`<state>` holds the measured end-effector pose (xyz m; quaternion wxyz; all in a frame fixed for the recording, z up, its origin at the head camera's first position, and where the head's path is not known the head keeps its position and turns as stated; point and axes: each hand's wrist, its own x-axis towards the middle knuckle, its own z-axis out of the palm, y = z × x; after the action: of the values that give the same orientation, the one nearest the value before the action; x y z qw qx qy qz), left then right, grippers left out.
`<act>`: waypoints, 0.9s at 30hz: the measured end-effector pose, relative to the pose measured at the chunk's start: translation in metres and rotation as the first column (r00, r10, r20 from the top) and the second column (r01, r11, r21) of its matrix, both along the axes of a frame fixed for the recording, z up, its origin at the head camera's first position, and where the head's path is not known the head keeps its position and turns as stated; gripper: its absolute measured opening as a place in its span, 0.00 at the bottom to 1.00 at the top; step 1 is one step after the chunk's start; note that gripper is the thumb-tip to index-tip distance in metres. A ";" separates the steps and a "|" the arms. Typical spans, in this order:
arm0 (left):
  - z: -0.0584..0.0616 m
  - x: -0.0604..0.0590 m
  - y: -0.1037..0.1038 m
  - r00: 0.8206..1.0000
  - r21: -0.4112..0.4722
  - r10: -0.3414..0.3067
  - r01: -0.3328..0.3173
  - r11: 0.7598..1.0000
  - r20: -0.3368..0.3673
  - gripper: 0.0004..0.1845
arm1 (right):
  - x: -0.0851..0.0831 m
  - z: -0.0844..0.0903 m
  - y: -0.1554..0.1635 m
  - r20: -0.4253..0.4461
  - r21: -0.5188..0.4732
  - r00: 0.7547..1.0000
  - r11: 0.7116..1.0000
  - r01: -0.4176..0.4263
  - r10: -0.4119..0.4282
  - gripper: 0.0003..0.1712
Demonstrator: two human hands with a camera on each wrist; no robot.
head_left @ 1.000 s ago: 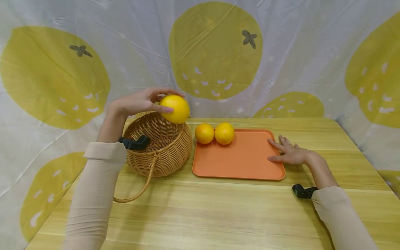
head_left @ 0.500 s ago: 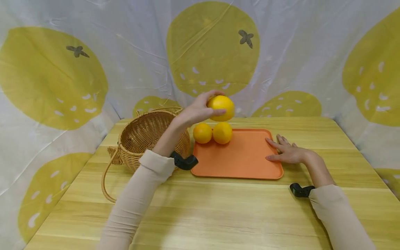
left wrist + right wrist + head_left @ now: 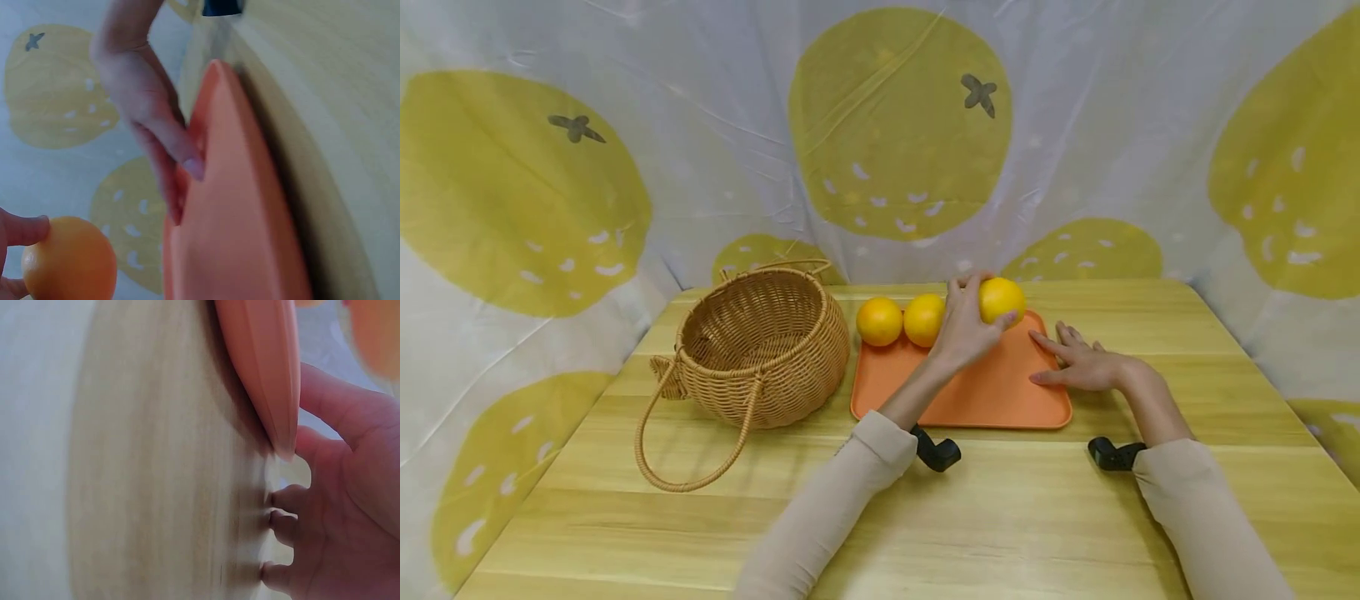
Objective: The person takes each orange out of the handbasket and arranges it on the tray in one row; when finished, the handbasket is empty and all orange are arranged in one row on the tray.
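Note:
My left hand (image 3: 967, 325) grips an orange (image 3: 1002, 302) over the back right part of an orange tray (image 3: 985, 400); the same fruit shows at the lower left of the left wrist view. Two more oranges sit side by side at the tray's back left: one orange (image 3: 879, 322) in full sight, the other orange (image 3: 923, 320) partly hidden by my left hand. At the tray's right edge my right hand (image 3: 1090, 367) rests with spread fingers; thumb and forefinger touch the rim, and the other fingertips meet the table in the right wrist view.
A round wicker basket (image 3: 805, 367) stands left of the tray, its inside bare. One of its handles (image 3: 688, 486) hangs down onto the wooden table (image 3: 1037, 517). Behind the table hangs a fruit-printed curtain (image 3: 737, 167).
My left hand has carried the orange rightward from above the basket, past the two oranges, and down toward the tray's right part. My right hand has stayed at the tray edge.

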<state>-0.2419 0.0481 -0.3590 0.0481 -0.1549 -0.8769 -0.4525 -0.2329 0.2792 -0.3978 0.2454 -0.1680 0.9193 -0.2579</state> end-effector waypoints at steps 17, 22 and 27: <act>-0.046 0.001 0.008 0.998 -0.082 0.067 -0.066 0.994 0.017 0.35 | -0.001 -0.001 -0.004 -0.005 0.015 1.000 1.000 0.007 -0.007 0.57; -0.037 0.003 0.000 0.998 -0.143 -0.010 0.019 0.989 0.060 0.38 | -0.002 -0.001 -0.002 -0.010 0.013 1.000 1.000 0.012 -0.012 0.57; -0.038 0.004 0.003 0.999 -0.167 0.023 -0.015 0.986 0.045 0.36 | -0.001 0.000 -0.001 -0.003 0.027 1.000 1.000 0.015 -0.015 0.57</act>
<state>-0.2384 0.0510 -0.3966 0.0187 -0.1391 -0.9140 -0.3806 -0.2335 0.2782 -0.3975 0.2444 -0.1583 0.9242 -0.2470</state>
